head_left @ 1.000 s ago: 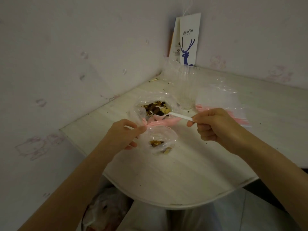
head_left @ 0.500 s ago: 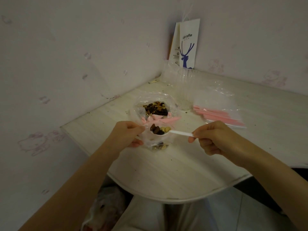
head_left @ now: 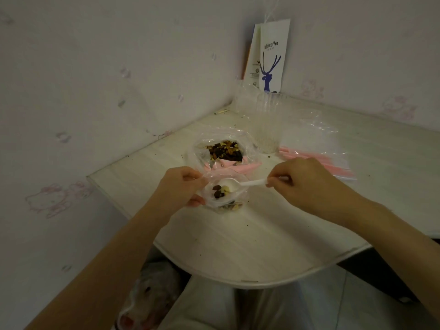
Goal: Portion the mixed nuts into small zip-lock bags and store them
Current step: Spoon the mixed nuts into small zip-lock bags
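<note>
A large clear bag of mixed nuts [head_left: 223,150] lies open on the white table [head_left: 262,234]. In front of it my left hand [head_left: 181,186] pinches the pink-zipped mouth of a small zip-lock bag [head_left: 226,201] and holds it open. A few nuts lie at the bottom of that bag. My right hand [head_left: 307,184] grips the handle of a white plastic spoon [head_left: 240,184]. The spoon's bowl is tilted inside the small bag's mouth, and nuts slide off it.
A pile of empty pink-zipped bags [head_left: 319,160] lies to the right, behind my right hand. A clear plastic cup [head_left: 267,125] stands behind the nut bag. A white coffee paper bag [head_left: 269,58] leans in the wall corner. The table's curved edge is near my lap.
My right hand lifted a spoonful out of the large bag, carried it toward me and tipped it into the small bag. My left hand kept the small bag's mouth open.
</note>
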